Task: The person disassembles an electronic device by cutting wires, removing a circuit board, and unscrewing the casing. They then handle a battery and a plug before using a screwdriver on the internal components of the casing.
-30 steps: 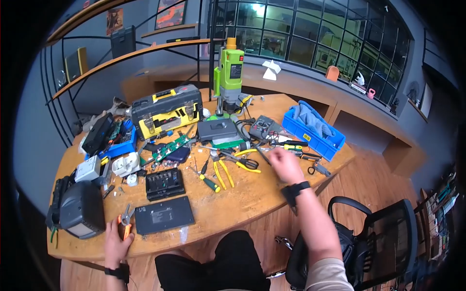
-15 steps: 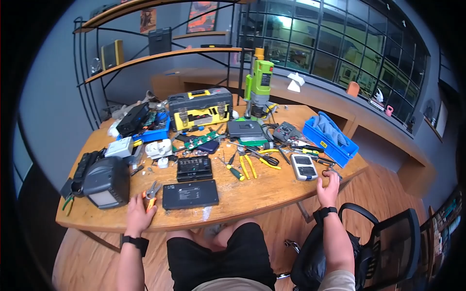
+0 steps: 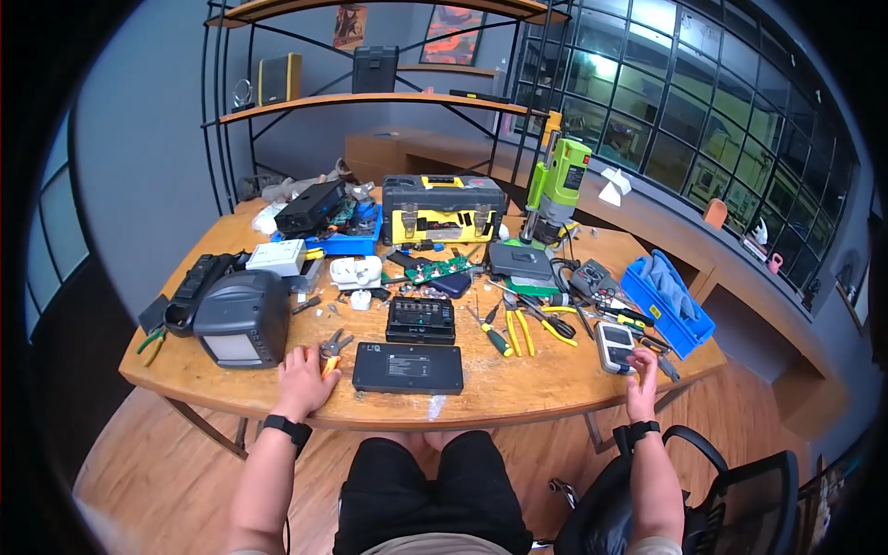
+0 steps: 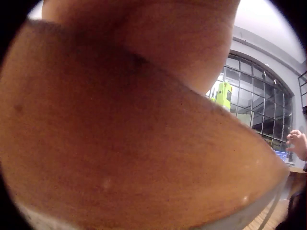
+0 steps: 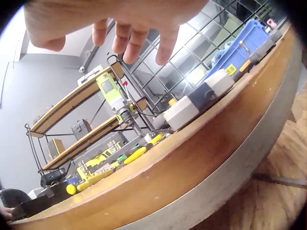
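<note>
In the head view my left hand [image 3: 303, 387] rests palm down at the table's front edge. Its fingers lie beside a pair of orange-handled cutters [image 3: 333, 350], with the handles close to the thumb. My right hand [image 3: 640, 387] hovers at the front right edge, fingers loosely extended and holding nothing. Just left of those fingers sits a white and dark blue boxy device [image 3: 614, 344]. From the right wrist, the same hand [image 5: 129, 19] hangs above the device [image 5: 184, 114]. A flat black labelled case [image 3: 407, 368] lies right of the cutters, in front of an open black bit set [image 3: 421, 319].
A grey monitor-like box [image 3: 242, 319] stands left of my left hand. Yellow-handled pliers [image 3: 520, 331] and a screwdriver [image 3: 495, 339] lie mid-table. Behind are a toolbox [image 3: 444, 208] and a green drill press [image 3: 560, 190]. A blue bin [image 3: 671, 310] stands at the right, an office chair [image 3: 740, 499] below.
My right hand came from over the tools at the right to the table edge beside the white device, which came into sight there. The head view turned left; my left hand stayed by the cutters.
</note>
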`<state>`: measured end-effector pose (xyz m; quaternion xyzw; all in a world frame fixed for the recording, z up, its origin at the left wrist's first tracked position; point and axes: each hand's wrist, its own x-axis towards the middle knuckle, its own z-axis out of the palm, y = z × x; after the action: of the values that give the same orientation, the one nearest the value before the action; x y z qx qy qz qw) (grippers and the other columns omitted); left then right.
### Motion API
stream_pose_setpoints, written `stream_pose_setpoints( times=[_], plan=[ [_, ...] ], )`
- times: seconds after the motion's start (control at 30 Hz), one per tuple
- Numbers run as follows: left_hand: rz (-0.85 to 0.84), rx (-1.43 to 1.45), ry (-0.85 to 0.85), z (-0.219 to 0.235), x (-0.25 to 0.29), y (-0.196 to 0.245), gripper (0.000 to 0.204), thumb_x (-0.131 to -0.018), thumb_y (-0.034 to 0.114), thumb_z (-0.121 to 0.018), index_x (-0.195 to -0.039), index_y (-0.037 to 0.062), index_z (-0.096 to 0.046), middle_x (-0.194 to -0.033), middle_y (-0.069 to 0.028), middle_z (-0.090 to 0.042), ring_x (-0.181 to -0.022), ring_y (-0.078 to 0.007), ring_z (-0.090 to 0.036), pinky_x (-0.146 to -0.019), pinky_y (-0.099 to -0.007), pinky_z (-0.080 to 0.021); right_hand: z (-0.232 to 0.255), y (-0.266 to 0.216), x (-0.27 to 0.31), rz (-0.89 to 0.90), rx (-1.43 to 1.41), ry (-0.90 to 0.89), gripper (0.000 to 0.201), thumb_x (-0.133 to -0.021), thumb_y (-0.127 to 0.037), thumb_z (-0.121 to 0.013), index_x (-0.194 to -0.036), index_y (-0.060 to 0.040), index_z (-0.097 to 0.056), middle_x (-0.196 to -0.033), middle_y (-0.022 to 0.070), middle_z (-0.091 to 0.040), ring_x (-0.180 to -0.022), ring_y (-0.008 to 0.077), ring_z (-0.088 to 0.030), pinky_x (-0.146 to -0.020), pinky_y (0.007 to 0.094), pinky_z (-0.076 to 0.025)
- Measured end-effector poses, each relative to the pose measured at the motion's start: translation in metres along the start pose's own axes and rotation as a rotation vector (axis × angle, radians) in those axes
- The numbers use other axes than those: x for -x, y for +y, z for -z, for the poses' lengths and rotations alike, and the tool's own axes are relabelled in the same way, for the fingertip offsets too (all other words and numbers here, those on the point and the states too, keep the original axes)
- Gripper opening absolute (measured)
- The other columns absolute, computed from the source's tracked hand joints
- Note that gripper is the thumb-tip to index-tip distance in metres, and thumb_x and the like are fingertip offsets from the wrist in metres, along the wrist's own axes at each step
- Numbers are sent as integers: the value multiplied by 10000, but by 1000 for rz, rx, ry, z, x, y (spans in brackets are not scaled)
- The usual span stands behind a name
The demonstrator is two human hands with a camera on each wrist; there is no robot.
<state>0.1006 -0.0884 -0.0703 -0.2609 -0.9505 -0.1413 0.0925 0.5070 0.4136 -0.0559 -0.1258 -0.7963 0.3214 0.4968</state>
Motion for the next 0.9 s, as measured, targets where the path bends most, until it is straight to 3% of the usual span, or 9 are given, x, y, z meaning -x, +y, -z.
stream_pose_setpoints(
  times=[0.23,0.33,0.4,0.47,0.53,0.6,0.8,0.87,0.9],
  plan=[
    [-33,19,51,-8,-3,-6,772,-906,512,-690,-1501,54,-508,-1355,-190,-560,-1308,-356,-505,-1106,-511,-380,-22,-6,-12,-49,-72,-130,630,-967,-503,-574,-1392,-47,-487,-1396,125,-500,-1191,258,-584,-1067,415,-469],
    [-68,65,81,-9,-4,-6,750,-910,489,-697,-1479,33,-522,-1376,-206,-551,-1324,-380,-495,-1134,-526,-360,-36,-13,-21,-31,-32,-198,581,-977,-464,-582,-1375,-47,-508,-1385,125,-513,-1184,254,-583,-1058,403,-474],
    [-64,68,101,-9,-1,-4,734,-914,465,-700,-1473,22,-526,-1411,-216,-536,-1354,-384,-483,-1182,-545,-319,-52,-13,-30,1,52,-137,294,-964,-185,-626,-1208,-24,-589,-1245,129,-586,-1110,253,-598,-994,377,-497],
    [-94,29,126,-6,1,-1,722,-914,439,-707,-1464,5,-530,-1446,-221,-527,-1398,-385,-459,-1222,-548,-279,-67,-25,-47,26,223,-166,221,-927,-80,-653,-1134,-21,-602,-1149,134,-613,-1068,284,-615,-952,369,-503],
    [-163,72,148,4,3,5,720,-902,404,-720,-1466,-1,-530,-1462,-244,-523,-1409,-406,-455,-1218,-530,-297,-86,-28,-60,-69,320,-172,223,-900,-51,-685,-1108,-21,-611,-1118,150,-621,-1069,325,-622,-937,377,-508],
    [-178,115,136,13,4,8,706,-889,373,-744,-1450,-8,-546,-1449,-249,-534,-1406,-415,-458,-1216,-522,-310,-101,-12,-72,21,421,-191,238,-899,-69,-707,-1121,-19,-634,-1133,174,-627,-1107,379,-617,-969,428,-496],
    [-214,172,54,33,7,7,680,-851,296,-771,-1421,-13,-566,-1481,-223,-523,-1421,-416,-450,-1221,-544,-310,-129,13,-98,-30,678,-372,224,-925,-96,-680,-1135,-19,-677,-1156,205,-657,-1109,406,-620,-955,473,-515],
    [-227,148,29,37,7,5,714,-833,300,-783,-1433,-13,-554,-1483,-226,-521,-1420,-416,-452,-1221,-535,-316,-132,26,-104,-120,798,-442,202,-948,-165,-647,-1107,-71,-728,-1126,144,-699,-1094,362,-657,-930,486,-528],
    [-242,127,9,37,6,3,749,-816,304,-795,-1444,-14,-543,-1485,-230,-519,-1418,-416,-454,-1220,-526,-323,-132,25,-105,-99,788,-428,199,-945,-161,-633,-1085,-65,-738,-1127,158,-717,-1057,372,-677,-915,500,-540]
  ],
)
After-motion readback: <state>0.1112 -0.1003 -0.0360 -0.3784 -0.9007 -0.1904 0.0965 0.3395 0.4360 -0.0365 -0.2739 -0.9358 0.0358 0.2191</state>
